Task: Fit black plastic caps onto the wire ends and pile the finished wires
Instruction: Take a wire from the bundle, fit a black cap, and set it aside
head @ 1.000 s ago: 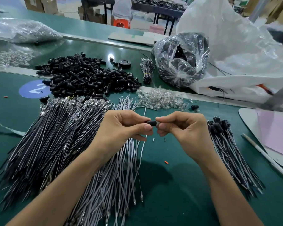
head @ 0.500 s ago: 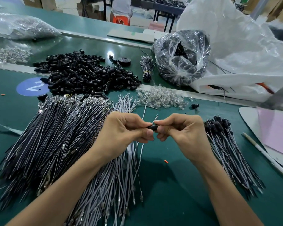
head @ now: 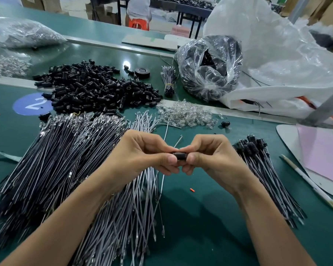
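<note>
Black plastic cap (head: 180,156) in the pinch of left hand (head: 142,154) and right hand (head: 213,156), thumbs closer together than before

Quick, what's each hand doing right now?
Left hand: closed, pinching one end of the black cap.
Right hand: closed, pinching the other end of the same black cap.
</note>
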Motion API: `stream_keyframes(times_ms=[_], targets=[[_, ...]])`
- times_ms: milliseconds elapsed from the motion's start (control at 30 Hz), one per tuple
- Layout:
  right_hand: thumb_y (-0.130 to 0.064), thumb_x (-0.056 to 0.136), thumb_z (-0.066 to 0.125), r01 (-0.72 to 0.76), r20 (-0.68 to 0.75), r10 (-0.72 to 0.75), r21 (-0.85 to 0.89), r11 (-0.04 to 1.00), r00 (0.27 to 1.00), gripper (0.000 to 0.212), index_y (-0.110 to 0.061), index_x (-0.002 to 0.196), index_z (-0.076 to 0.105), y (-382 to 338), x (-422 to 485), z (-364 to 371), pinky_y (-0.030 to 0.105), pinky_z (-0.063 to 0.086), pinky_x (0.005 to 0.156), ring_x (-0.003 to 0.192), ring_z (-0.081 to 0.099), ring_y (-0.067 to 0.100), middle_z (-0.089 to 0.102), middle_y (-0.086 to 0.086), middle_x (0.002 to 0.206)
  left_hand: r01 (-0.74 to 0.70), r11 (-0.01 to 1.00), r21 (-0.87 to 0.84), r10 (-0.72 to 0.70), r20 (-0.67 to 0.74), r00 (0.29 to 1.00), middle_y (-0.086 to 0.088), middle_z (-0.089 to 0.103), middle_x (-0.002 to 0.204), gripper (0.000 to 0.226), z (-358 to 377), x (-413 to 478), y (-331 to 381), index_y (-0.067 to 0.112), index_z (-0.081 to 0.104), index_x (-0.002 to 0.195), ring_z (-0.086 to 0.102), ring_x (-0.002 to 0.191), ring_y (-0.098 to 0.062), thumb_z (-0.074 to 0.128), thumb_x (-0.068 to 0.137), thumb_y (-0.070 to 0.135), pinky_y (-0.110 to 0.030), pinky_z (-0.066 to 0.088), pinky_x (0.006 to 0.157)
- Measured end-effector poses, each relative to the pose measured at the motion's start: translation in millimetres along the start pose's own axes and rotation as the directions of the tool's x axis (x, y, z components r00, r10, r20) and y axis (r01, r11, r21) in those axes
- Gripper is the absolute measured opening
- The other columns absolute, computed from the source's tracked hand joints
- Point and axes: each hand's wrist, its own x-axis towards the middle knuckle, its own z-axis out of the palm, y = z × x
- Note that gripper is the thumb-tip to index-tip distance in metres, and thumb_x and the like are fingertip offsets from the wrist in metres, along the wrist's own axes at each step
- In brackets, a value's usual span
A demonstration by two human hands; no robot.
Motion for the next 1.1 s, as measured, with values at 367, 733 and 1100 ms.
stream_keyframes(times_ms=[367,733,1100], targets=[[-0.014,0.075,0.075,0.129,-0.199,-0.133,-0.031,0.991,0.971,0.018,-0.021,0.091,0.074,12,11,20,0.019,0.052,0.073,0.079,0.066,0.009,0.072,-0.004,0.085,-0.012,0.995,-0.094,-0.003,-0.164,0.986,-0.014,0.074,0.073,0.008,3,5,-1,0.016,0.077,0.076,0.072,0.062,-0.022,0.070,0.072,0.018,-0.025,0.057,0.056],[-0.025,0.088,0.052,0.272,-0.596,-0.139,0.140,0.952,0.791,0.022,-0.010,0.099,0.063,-51,-22,-19,0.023,0.055,0.058,0.059,0.063,0.010,0.068,0.000,0.070,0.079,0.969,-0.236,-0.052,0.121,0.991,-0.014,0.075,0.088,0.051,-12,-3,9,0.020,0.066,0.125,0.072,0.069,-0.020,0.070,0.078,0.041,-0.022,0.054,0.053],[-0.019,0.080,0.078,-0.520,-0.589,-0.208,-0.798,0.305,0.781,0.017,-0.014,0.096,0.075,-38,-58,-92,0.013,0.042,0.057,0.059,0.060,0.004,0.069,-0.003,0.070,0.120,0.985,-0.126,-0.115,0.043,0.992,-0.017,0.074,0.096,0.047,-12,1,2,0.017,0.065,0.121,0.071,0.074,-0.022,0.068,0.078,0.035,-0.021,0.054,0.056]])
